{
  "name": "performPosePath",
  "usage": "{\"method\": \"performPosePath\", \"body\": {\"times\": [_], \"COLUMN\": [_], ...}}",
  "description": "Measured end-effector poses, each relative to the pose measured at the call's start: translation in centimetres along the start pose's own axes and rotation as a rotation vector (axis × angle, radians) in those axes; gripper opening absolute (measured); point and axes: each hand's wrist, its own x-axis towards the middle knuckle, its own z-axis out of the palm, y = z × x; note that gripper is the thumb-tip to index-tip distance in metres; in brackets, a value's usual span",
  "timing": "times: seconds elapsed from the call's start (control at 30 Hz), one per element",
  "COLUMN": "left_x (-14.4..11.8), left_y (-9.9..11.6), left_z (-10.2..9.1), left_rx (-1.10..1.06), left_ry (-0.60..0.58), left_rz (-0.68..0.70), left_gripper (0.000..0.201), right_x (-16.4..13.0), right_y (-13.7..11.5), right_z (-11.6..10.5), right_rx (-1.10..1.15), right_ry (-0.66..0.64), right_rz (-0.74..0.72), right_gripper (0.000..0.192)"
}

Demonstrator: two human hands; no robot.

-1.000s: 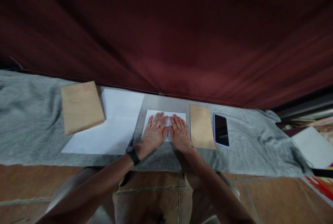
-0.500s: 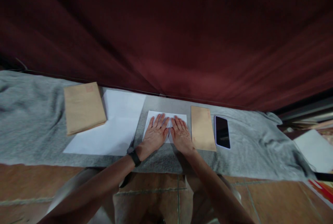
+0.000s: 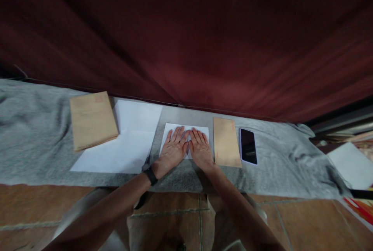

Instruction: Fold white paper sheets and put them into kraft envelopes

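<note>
Both palms lie flat on a small white sheet of paper [image 3: 169,128], which looks folded; the hands hide much of it. My left hand [image 3: 174,149] covers its left half, fingers stretched away from me. Beside it my right hand [image 3: 200,148] presses on the right half, fingers extended, the two hands nearly touching. Just right of the sheet lies a single brown envelope [image 3: 226,142]. To the left, a stack of brown envelopes [image 3: 92,121] rests partly on large white paper [image 3: 131,138].
A grey cloth [image 3: 279,157] covers the long, narrow surface. A phone [image 3: 248,146] with a dark screen lies right of the single envelope. Dark red fabric [image 3: 186,41] hangs behind the far edge. A white flat item [image 3: 351,165] sits at the far right, above the tiled floor [image 3: 305,220].
My right hand has shifted slightly left, closer to my left hand. My left hand stays flat on the sheet. The view has moved a little.
</note>
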Motion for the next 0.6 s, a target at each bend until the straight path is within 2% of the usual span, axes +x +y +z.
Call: {"method": "performPosePath", "body": {"times": [0.6], "left_x": [-0.4], "left_y": [-0.7], "left_z": [-0.6], "left_rx": [0.001], "left_ry": [-0.023], "left_rz": [-0.003], "left_gripper": [0.055], "right_x": [-0.7], "right_y": [1.2], "right_z": [-0.5], "right_rx": [-0.015], "right_ry": [0.017], "right_rz": [0.019], "right_gripper": [0.051]}}
